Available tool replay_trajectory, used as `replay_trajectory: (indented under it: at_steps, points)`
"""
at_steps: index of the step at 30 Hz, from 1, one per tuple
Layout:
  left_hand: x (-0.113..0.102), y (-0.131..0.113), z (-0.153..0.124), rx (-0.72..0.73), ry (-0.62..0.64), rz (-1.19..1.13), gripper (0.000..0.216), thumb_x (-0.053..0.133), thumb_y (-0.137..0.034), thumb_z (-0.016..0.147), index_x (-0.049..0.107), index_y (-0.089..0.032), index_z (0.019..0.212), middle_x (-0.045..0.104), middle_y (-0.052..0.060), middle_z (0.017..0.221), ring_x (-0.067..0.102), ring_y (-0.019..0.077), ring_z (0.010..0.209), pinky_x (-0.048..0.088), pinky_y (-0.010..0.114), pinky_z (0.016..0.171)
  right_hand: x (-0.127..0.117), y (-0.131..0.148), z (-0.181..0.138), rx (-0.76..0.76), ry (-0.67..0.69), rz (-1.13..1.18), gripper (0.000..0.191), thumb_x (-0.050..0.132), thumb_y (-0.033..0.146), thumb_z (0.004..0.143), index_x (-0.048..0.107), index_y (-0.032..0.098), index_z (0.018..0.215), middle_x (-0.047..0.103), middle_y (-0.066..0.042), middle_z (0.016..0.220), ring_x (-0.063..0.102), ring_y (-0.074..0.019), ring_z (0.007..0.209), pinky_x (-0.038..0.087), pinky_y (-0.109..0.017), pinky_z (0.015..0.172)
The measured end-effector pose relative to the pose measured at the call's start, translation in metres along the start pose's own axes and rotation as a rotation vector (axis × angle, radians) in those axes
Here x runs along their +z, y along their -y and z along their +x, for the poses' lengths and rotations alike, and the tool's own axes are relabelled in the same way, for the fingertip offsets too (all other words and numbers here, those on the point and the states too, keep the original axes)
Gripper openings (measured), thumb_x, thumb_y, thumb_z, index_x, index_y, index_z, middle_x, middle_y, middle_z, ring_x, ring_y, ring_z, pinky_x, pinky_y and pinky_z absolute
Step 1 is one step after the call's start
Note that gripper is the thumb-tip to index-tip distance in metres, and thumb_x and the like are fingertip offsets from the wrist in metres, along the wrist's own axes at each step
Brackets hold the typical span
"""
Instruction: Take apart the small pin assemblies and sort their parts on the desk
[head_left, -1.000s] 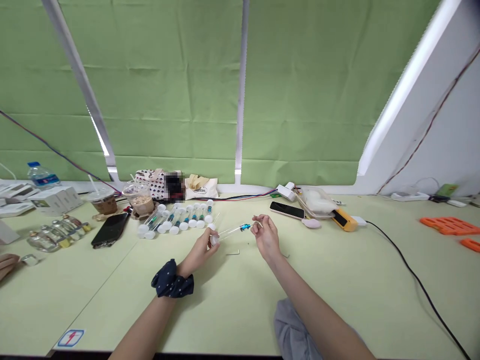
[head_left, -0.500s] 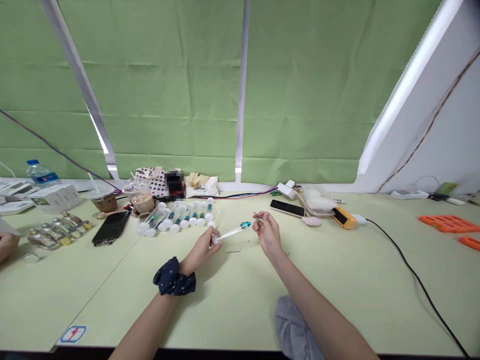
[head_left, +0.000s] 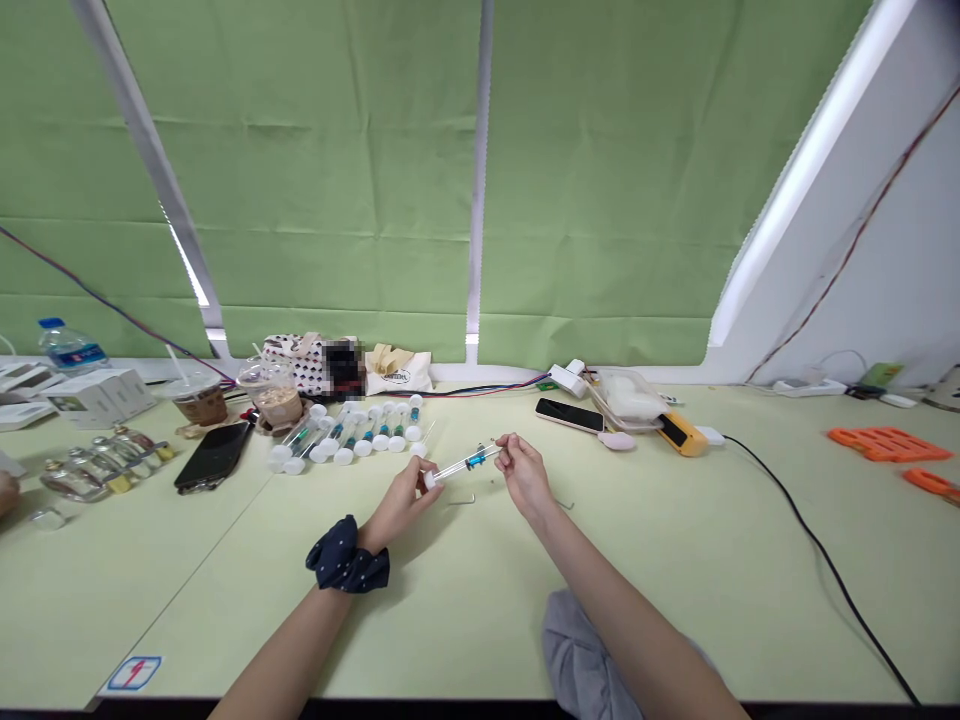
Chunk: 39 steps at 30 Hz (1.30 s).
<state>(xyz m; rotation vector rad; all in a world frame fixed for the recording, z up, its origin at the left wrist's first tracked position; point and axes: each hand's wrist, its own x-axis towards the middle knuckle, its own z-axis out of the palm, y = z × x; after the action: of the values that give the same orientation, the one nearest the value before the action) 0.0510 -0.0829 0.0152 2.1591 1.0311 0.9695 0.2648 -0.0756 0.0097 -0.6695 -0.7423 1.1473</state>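
Observation:
My left hand (head_left: pixel 406 492) is closed on the round white end (head_left: pixel 430 479) of a slim clear tube-like piece (head_left: pixel 454 467). A bright blue part (head_left: pixel 476 459) shows along its length. My right hand (head_left: pixel 523 470) pinches the thin clear far end, which rises slightly to the right above the table. Whether this end is a separate part I cannot tell. Below the piece lies a small L-shaped metal key (head_left: pixel 463 499). A second bent metal bit (head_left: pixel 566 505) shows beside my right wrist. Behind my left hand, several similar pieces (head_left: pixel 364 445) with white round ends and blue or green middles lie in a row.
Left stand glass bottles (head_left: pixel 94 475), a black phone (head_left: pixel 215 457) and drink cups (head_left: pixel 279 405); another person's hand (head_left: pixel 7 492) shows at the edge. Right lie a phone (head_left: pixel 568 414), a yellow device (head_left: pixel 681 435), a black cable (head_left: pixel 814 550) and orange parts (head_left: pixel 889 443).
The blue part sits nearer my left hand along the clear piece than before. My right hand has moved slightly left and down, its fingers now at the piece's end. The view shifted a little.

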Motion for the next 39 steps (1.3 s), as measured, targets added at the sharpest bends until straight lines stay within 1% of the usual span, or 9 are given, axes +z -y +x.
replay_trajectory:
  at_steps: [7,12,15,19,22,27,30,34,39]
  points:
    - [0.000,0.008,0.002,-0.018,0.004,-0.137,0.024,0.051,-0.039,0.083,0.044,-0.019,0.094,0.054,0.002,0.087,0.050,0.0121,0.070,0.042,0.025,0.065,0.006,0.002,-0.004,0.149,0.136,-0.006,0.025,0.071,0.039,0.065,0.065,0.016,0.069,0.060,-0.006,0.088,0.038,-0.0069,0.054,0.035,-0.024,0.049]
    - [-0.011,0.021,0.006,-0.048,-0.046,-0.306,0.028,0.056,-0.040,0.079,0.044,-0.019,0.093,0.055,0.003,0.093,0.051,0.0122,0.076,0.041,0.024,0.067,0.006,0.002,-0.008,0.169,0.200,-0.105,0.035,0.054,0.051,0.077,0.062,0.023,0.099,0.058,-0.006,0.102,0.051,-0.0109,0.064,0.041,-0.027,0.057]
    - [-0.017,0.029,0.010,-0.058,-0.110,-0.407,0.029,0.060,-0.038,0.077,0.043,-0.019,0.093,0.055,0.004,0.097,0.052,0.0134,0.084,0.041,0.025,0.071,-0.003,-0.008,-0.008,0.044,0.216,-0.531,0.028,0.056,0.044,0.077,0.060,0.024,0.097,0.058,-0.003,0.094,0.049,-0.0094,0.057,0.039,-0.026,0.055]
    - [-0.023,0.035,0.012,-0.063,-0.193,-0.474,0.030,0.063,-0.035,0.075,0.044,-0.019,0.092,0.055,0.003,0.097,0.052,0.0131,0.086,0.042,0.025,0.071,-0.009,-0.023,-0.012,-0.085,0.443,-1.186,0.007,0.068,0.021,0.067,0.063,0.019,0.071,0.054,-0.002,0.091,0.051,-0.0109,0.067,0.038,-0.027,0.066]
    - [-0.025,0.038,0.012,-0.093,-0.230,-0.470,0.029,0.064,-0.034,0.074,0.045,-0.019,0.091,0.055,0.002,0.093,0.052,0.0124,0.082,0.043,0.025,0.069,-0.004,-0.029,-0.018,-0.131,0.526,-1.438,0.007,0.069,0.016,0.068,0.062,0.018,0.067,0.053,-0.002,0.092,0.052,-0.0148,0.083,0.036,-0.027,0.071]
    - [-0.024,0.044,0.012,-0.102,-0.222,-0.455,0.029,0.064,-0.033,0.074,0.045,-0.020,0.091,0.054,0.001,0.088,0.052,0.0129,0.082,0.043,0.025,0.069,0.003,-0.035,-0.025,-0.230,0.600,-1.654,0.007,0.058,0.010,0.077,0.058,0.016,0.074,0.054,-0.006,0.094,0.050,-0.0178,0.091,0.033,-0.028,0.072]
    - [-0.023,0.045,0.012,-0.088,-0.191,-0.446,0.029,0.063,-0.034,0.074,0.045,-0.020,0.091,0.055,0.001,0.091,0.053,0.0136,0.083,0.043,0.026,0.070,0.001,-0.032,-0.023,-0.229,0.478,-1.638,0.009,0.050,0.009,0.080,0.056,0.016,0.080,0.057,-0.008,0.089,0.052,-0.0182,0.083,0.033,-0.028,0.068]
    - [-0.024,0.042,0.011,-0.084,-0.133,-0.417,0.028,0.062,-0.035,0.075,0.044,-0.020,0.092,0.054,0.001,0.091,0.052,0.0131,0.081,0.042,0.026,0.070,-0.006,-0.012,-0.007,-0.262,0.144,-1.333,0.012,0.045,0.019,0.084,0.053,0.019,0.075,0.058,-0.003,0.072,0.052,-0.0158,0.065,0.036,-0.026,0.062]
    - [-0.020,0.041,0.009,-0.105,-0.023,-0.374,0.031,0.061,-0.039,0.076,0.044,-0.019,0.093,0.054,0.001,0.090,0.049,0.0108,0.070,0.038,0.023,0.061,-0.016,0.017,0.008,-0.427,0.048,-1.001,0.015,0.046,0.029,0.082,0.055,0.019,0.076,0.057,-0.002,0.069,0.051,-0.0144,0.061,0.039,-0.025,0.058]
